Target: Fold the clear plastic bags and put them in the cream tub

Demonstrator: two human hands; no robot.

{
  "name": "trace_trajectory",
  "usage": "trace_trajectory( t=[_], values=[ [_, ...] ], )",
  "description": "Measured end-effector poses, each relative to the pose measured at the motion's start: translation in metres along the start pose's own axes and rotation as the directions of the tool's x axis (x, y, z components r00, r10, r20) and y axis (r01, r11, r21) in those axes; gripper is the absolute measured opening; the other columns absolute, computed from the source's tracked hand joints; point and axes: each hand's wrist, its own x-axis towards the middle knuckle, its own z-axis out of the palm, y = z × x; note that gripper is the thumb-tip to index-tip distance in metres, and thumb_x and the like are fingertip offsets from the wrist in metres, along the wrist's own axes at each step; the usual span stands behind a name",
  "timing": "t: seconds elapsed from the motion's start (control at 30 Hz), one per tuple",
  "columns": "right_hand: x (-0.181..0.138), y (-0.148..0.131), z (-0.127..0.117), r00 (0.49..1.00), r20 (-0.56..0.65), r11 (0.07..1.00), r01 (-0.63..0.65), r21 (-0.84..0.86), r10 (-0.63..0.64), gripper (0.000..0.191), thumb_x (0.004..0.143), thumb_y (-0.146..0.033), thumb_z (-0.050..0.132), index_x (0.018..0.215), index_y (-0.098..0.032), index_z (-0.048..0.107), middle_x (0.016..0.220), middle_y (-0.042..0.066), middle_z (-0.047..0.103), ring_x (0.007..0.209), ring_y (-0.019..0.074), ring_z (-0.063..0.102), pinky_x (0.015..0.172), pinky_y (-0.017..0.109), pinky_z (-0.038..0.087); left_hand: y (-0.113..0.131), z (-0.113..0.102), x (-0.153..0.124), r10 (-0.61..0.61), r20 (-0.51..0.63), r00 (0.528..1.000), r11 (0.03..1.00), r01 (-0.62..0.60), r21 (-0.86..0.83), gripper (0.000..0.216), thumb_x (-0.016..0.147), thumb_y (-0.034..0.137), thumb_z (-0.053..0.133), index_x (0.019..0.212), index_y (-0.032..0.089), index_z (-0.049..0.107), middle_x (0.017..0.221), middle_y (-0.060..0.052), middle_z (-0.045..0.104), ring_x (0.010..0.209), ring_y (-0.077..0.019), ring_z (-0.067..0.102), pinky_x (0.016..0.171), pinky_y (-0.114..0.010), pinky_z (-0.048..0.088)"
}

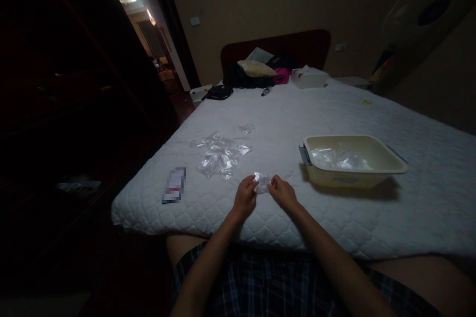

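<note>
Both my hands rest on the near part of a white quilted mattress (334, 218). My left hand (245, 196) and my right hand (281, 192) each pinch one side of a small clear plastic bag (262, 182) held between them. A loose pile of clear plastic bags (220, 154) lies just beyond my left hand. To the right stands a cream plastic basin (386, 161) with more clear bags (340, 159) inside it.
A small dark card or packet (174, 185) lies near the mattress's left edge. Clothes, a pillow (256, 68) and a white box (309, 78) sit by the dark headboard. A fan (420, 15) stands at the right. The floor on the left is dark.
</note>
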Motion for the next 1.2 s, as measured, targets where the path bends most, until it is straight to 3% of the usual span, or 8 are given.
trace_trajectory(
  t=[0.1, 0.47, 0.6, 0.77, 0.87, 1.0, 1.1, 1.2],
  values=[
    [0.000, -0.001, 0.000, 0.999, -0.003, 0.999, -0.039, 0.020, 0.040, 0.012, 0.080, -0.030, 0.049, 0.085, -0.020, 0.052, 0.069, -0.001, 0.061, 0.059, 0.0116, 0.052, 0.051, 0.021, 0.025, -0.009, 0.004, -0.002, 0.143, 0.114, 0.983, 0.990, -0.140, -0.027, 0.043, 0.073, 0.001, 0.049, 0.113, 0.018, 0.051, 0.123, -0.012, 0.050, 0.122, -0.0220, 0.039, 0.096, -0.044, 0.039],
    [-0.005, 0.006, 0.003, 0.987, -0.148, 0.967, -0.021, 0.253, 0.060, 0.022, 0.080, -0.032, 0.043, 0.095, -0.021, 0.054, 0.072, 0.001, 0.063, 0.063, 0.0154, 0.058, 0.058, 0.024, 0.040, -0.013, 0.012, 0.000, 0.019, 0.123, 0.992, 1.000, -0.016, -0.026, 0.025, 0.078, 0.009, 0.052, 0.100, 0.018, 0.061, 0.112, -0.010, 0.059, 0.107, -0.0208, 0.053, 0.091, -0.042, 0.043],
    [-0.010, 0.007, 0.003, 0.947, -0.320, 0.903, 0.129, 0.409, 0.009, 0.031, 0.075, -0.022, 0.042, 0.103, -0.016, 0.053, 0.098, 0.009, 0.060, 0.082, 0.0174, 0.058, 0.072, 0.029, 0.045, -0.002, 0.006, 0.002, -0.035, 0.088, 0.995, 0.998, 0.039, -0.049, 0.028, 0.074, 0.008, 0.052, 0.099, 0.016, 0.061, 0.109, -0.010, 0.059, 0.107, -0.0207, 0.051, 0.093, -0.042, 0.041],
    [-0.011, 0.012, -0.001, 0.977, -0.214, 0.733, 0.148, 0.664, -0.004, 0.030, 0.073, -0.028, 0.049, 0.101, -0.017, 0.054, 0.099, 0.009, 0.059, 0.088, 0.0192, 0.057, 0.077, 0.034, 0.046, 0.017, -0.003, 0.012, -0.154, -0.020, 0.988, 0.968, 0.147, -0.203, 0.015, 0.069, 0.012, 0.052, 0.080, 0.016, 0.062, 0.109, -0.008, 0.058, 0.113, -0.0239, 0.044, 0.096, -0.041, 0.034],
    [-0.006, 0.018, -0.007, 0.996, -0.051, 0.541, 0.000, 0.841, 0.078, 0.030, 0.075, -0.041, 0.050, 0.091, -0.017, 0.057, 0.089, 0.009, 0.062, 0.081, 0.0196, 0.060, 0.071, 0.033, 0.048, 0.023, 0.000, 0.022, -0.385, 0.121, 0.915, 0.786, 0.393, -0.477, 0.010, 0.070, 0.020, 0.050, 0.069, 0.015, 0.058, 0.075, -0.003, 0.060, 0.077, -0.0171, 0.056, 0.071, -0.030, 0.044],
    [-0.003, 0.024, -0.013, 0.991, 0.061, 0.378, -0.102, 0.920, 0.118, 0.037, 0.075, -0.050, 0.051, 0.088, -0.017, 0.060, 0.086, 0.007, 0.063, 0.076, 0.0178, 0.060, 0.070, 0.031, 0.047, 0.026, 0.013, 0.030, -0.533, 0.368, 0.762, 0.400, 0.611, -0.684, 0.015, 0.066, 0.029, 0.054, 0.064, 0.015, 0.051, 0.054, 0.004, 0.046, 0.048, -0.0078, 0.042, 0.047, -0.020, 0.033],
    [-0.003, 0.023, -0.012, 0.992, 0.075, 0.450, -0.114, 0.886, 0.103, 0.039, 0.071, -0.052, 0.056, 0.086, -0.017, 0.062, 0.082, 0.006, 0.063, 0.072, 0.0174, 0.058, 0.067, 0.030, 0.046, 0.028, 0.022, 0.028, -0.531, 0.457, 0.713, 0.209, 0.633, -0.745, 0.021, 0.063, 0.032, 0.061, 0.067, 0.014, 0.052, 0.055, 0.004, 0.045, 0.047, -0.0062, 0.041, 0.046, -0.018, 0.030],
    [-0.002, 0.022, -0.007, 0.996, 0.051, 0.560, -0.082, 0.824, 0.071, 0.036, 0.066, -0.049, 0.062, 0.081, -0.016, 0.063, 0.077, 0.005, 0.063, 0.071, 0.0172, 0.056, 0.065, 0.029, 0.044, 0.028, 0.027, 0.023, -0.525, 0.453, 0.721, 0.128, 0.593, -0.795, 0.025, 0.060, 0.032, 0.065, 0.067, 0.013, 0.051, 0.057, 0.004, 0.046, 0.050, -0.0061, 0.042, 0.048, -0.018, 0.030]
  ],
)
